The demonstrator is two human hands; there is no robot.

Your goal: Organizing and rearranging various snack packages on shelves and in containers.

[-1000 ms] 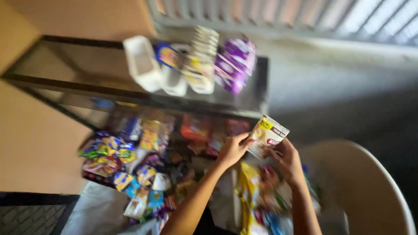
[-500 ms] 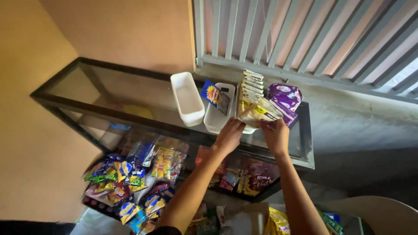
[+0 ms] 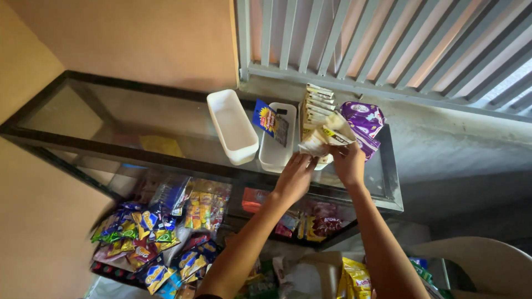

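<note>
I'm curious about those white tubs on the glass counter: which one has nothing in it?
The left white tub, angled and farthest from the hands, shows only bare inside. The middle white tub holds a blue and yellow packet.
</note>
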